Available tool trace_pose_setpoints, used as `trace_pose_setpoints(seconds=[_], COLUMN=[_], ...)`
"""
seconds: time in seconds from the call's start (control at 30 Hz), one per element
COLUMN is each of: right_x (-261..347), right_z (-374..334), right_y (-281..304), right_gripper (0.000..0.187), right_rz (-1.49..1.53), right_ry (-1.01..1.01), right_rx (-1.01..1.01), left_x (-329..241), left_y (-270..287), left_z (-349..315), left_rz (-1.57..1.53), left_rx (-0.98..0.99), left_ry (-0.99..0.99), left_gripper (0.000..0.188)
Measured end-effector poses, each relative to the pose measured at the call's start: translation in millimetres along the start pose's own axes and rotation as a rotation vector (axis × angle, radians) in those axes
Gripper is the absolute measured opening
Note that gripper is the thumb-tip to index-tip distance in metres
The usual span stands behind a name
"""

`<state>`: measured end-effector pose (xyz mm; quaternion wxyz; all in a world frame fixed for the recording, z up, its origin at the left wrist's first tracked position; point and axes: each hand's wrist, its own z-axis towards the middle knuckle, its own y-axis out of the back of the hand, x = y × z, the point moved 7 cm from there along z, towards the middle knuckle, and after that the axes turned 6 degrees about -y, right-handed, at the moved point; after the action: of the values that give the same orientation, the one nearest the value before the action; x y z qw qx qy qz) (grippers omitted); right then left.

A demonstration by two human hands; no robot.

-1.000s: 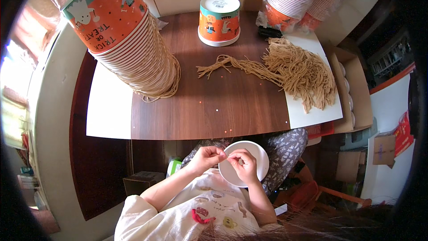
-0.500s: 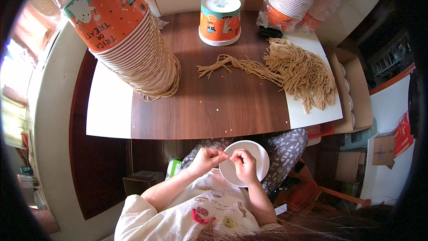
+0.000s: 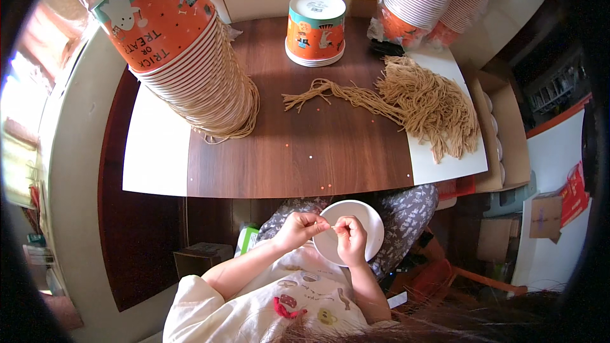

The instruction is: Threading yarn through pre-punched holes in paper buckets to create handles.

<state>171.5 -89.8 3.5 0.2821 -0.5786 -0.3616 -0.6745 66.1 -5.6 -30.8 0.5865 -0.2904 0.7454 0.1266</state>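
In my lap rests a round white paper bucket (image 3: 373, 221), and both my hands are together over its near left part. My left hand (image 3: 300, 230) is closed in a pinch, thumb against forefinger. Just to its right, my right hand (image 3: 351, 241) pinches too, its fingers curled. A short bit of thin tan cord (image 3: 333, 227) shows between the two sets of fingertips; the rest of it is hidden. On the table, a large bundle of tan cords (image 3: 438, 105) lies at the right, with a loose tail (image 3: 343, 91) stretching left.
A tall leaning stack of orange and green buckets (image 3: 184, 57), with cords hanging along it, stands on the table's left. Upside-down buckets (image 3: 314, 32) stand at the back middle. Bagged buckets (image 3: 422, 0) are at the back right. An open cardboard box (image 3: 511, 133) adjoins the table's right edge.
My hands stay over the bucket. My right hand has shifted and turned slightly, and the bit of cord between the fingertips shows more plainly. The things on the table have not moved.
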Motion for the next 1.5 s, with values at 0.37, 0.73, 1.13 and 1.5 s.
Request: trace_pose_setpoints(seconds=[0.37,0.73,1.13,1.5], right_x=[-0.4,17.0,32.9,86.1], right_z=[20.4,24.8,20.0,-7.9], right_y=[5.3,4.1,-2.8,1.2], right_gripper=[0.010,0.023,0.020,0.023], right_rz=[0.249,0.310,0.508,0.762], right_ry=[-0.301,-0.345,-0.420,-0.448], right_rx=[0.231,0.295,0.318,0.500], left_x=[-84.6,-78.8,-76.8,-15.0], left_y=[-10.6,-1.7,-1.6,9.9], left_z=[-6.9,0.7,-12.8,-10.1], left_rz=[0.789,0.650,0.941,0.893], left_rx=[-0.121,-0.120,-0.133,-0.192], left_ry=[-0.665,-0.621,-0.688,-0.501], left_gripper=[0.018,0.011,0.012,0.011])
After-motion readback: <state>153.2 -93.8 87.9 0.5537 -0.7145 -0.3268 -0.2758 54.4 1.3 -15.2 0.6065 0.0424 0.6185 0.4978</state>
